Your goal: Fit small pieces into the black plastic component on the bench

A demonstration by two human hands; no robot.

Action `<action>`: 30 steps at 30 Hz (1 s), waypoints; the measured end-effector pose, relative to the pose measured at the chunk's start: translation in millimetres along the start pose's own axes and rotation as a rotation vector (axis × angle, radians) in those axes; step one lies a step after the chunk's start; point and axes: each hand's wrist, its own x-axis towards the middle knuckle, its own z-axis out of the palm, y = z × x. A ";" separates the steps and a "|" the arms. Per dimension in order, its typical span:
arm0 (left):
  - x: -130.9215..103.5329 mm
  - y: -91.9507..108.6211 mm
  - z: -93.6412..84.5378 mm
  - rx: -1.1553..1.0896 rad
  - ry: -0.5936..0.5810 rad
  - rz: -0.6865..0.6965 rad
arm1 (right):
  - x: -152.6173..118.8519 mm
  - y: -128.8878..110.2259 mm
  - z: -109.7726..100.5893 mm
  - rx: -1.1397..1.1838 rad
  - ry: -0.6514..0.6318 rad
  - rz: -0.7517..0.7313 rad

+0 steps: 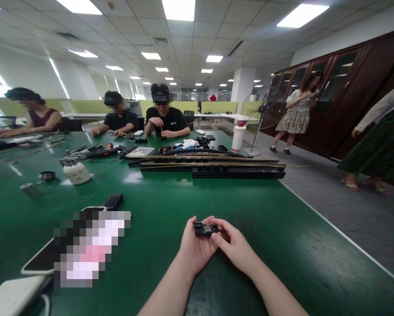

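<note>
A small dark part (pixel 204 228) with black edges and yellowish, metallic-looking bits is held between my hands above the green table (pixel 157 263). My left hand (pixel 197 250) cups it from the left, palm up, its fingers partly behind the part. From the right, my right hand (pixel 234 241) pinches its right end between thumb and fingers. The exact kind of part is too small to tell.
Black long rails (pixel 238 174) with thin brass-coloured rods lie across the table ahead. To the left are a tablet (pixel 35 259) with a blurred bright screen, a white box (pixel 14 296) and a white jar (pixel 76 172). A white bottle (pixel 238 139) stands behind. Several people sit or walk beyond.
</note>
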 end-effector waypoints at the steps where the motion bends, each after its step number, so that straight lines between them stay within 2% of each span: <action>1: 0.2 0.0 0.0 -0.001 0.001 0.001 | 0.1 0.1 0.1 0.001 -0.001 0.001; 30: -0.9 -0.5 0.5 0.012 -0.004 -0.016 | -1.1 -6.5 -0.8 -0.052 -0.017 -0.018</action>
